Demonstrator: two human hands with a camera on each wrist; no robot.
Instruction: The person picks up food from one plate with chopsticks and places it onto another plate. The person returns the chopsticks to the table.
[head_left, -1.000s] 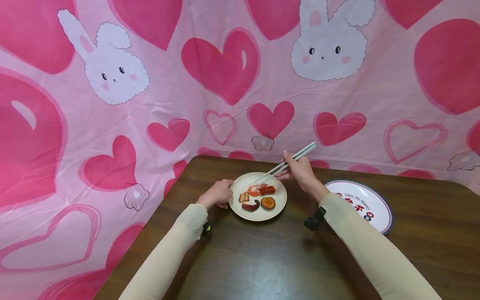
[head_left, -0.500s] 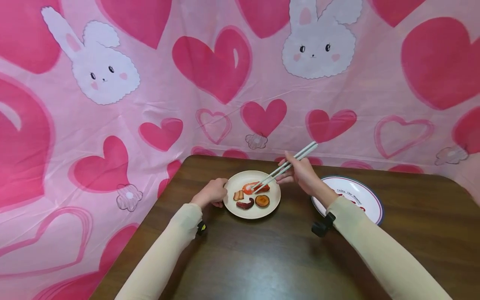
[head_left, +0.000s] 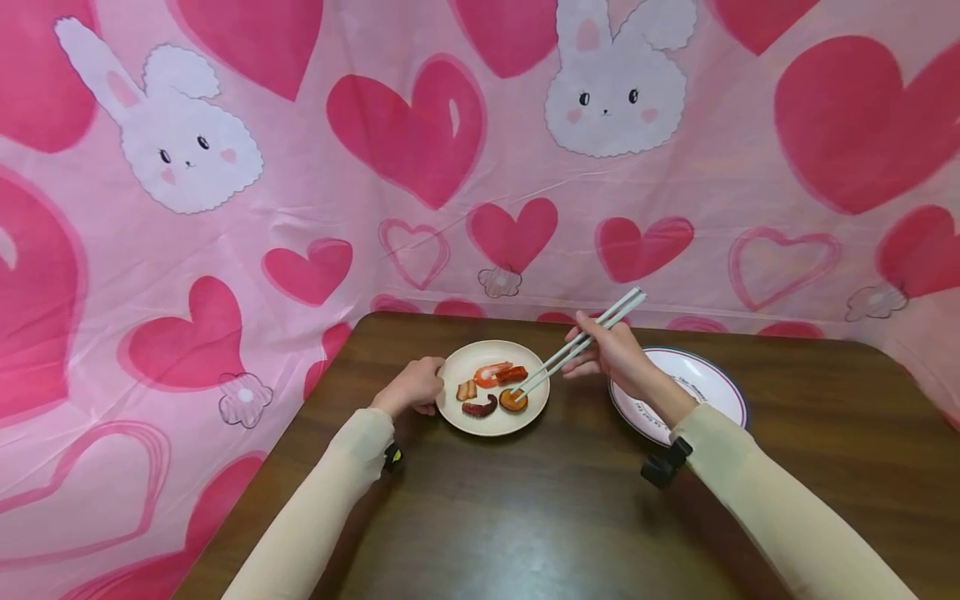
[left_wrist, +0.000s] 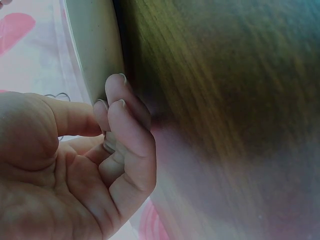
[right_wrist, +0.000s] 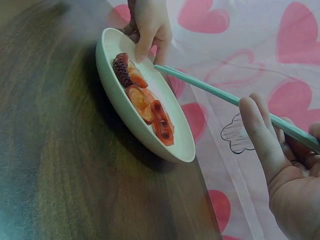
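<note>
My left hand (head_left: pixel 411 388) pinches the left rim of a cream plate (head_left: pixel 456 368); in the left wrist view its thumb and curled fingers (left_wrist: pixel 131 145) meet at the edge. My right hand (head_left: pixel 611 354) grips a pair of pale green chopsticks (head_left: pixel 619 308). In the head view their tips overlap a round brown food piece (head_left: pixel 513 403) at the plate's right front. Around it lie an orange shrimp (head_left: pixel 486 376), a red sausage-like piece (head_left: pixel 514 375), a dark red octopus tentacle (head_left: pixel 481 407) and a tan striped piece (head_left: pixel 467 390).
To the right, a white plate (head_left: pixel 701 375) with a blue rim and printed lettering lies partly behind the right forearm. Both plates stand on a dark wooden table (head_left: pixel 480 517). A pink heart-and-rabbit cloth (head_left: pixel 405 192) hangs behind its back and left edges.
The chopstick tips have gone from the shrimp and sausage-like piece to the round brown piece. My left hand stays at the rim. The whole head view has shifted slightly.
</note>
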